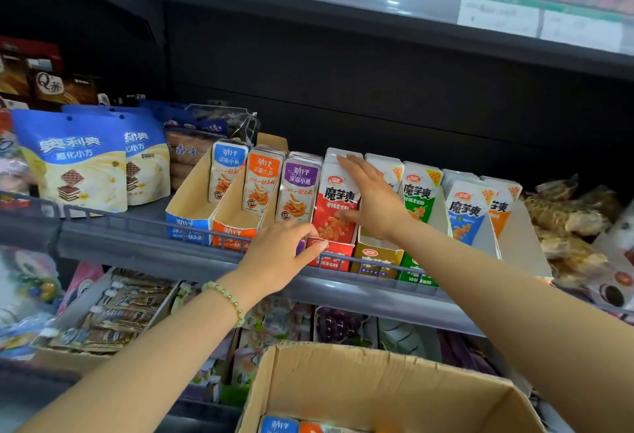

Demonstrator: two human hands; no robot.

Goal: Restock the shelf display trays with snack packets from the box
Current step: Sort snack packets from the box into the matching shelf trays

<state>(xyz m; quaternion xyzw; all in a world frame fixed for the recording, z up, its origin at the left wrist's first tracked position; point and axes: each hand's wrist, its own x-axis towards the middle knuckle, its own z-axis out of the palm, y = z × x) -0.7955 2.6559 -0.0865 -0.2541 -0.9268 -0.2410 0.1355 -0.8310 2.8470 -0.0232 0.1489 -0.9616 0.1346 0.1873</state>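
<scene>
Closest to us, the cardboard box (377, 384) holds packets: we read 劲仔 on a blue-topped one (278, 425), with an orange one beside it. On the shelf (154, 249) three stacks marked 劲仔 深海小鱼 lean in cardboard trays: blue (228, 172), orange (262, 180) and purple (298, 189). We read 魔芋爽 on four white-topped fronts, some with yellow 20% corners: red (331, 216), green (417, 197), blue (463, 213) and orange (499, 209). Our right hand (370, 199) lies spread flat against the red packet. Our left hand (281, 254), with a bead bracelet (228, 299) on its wrist, curls its fingers round the front lip of the red tray (331, 257). Two 奥利奥 bags (75, 165) stand far left
</scene>
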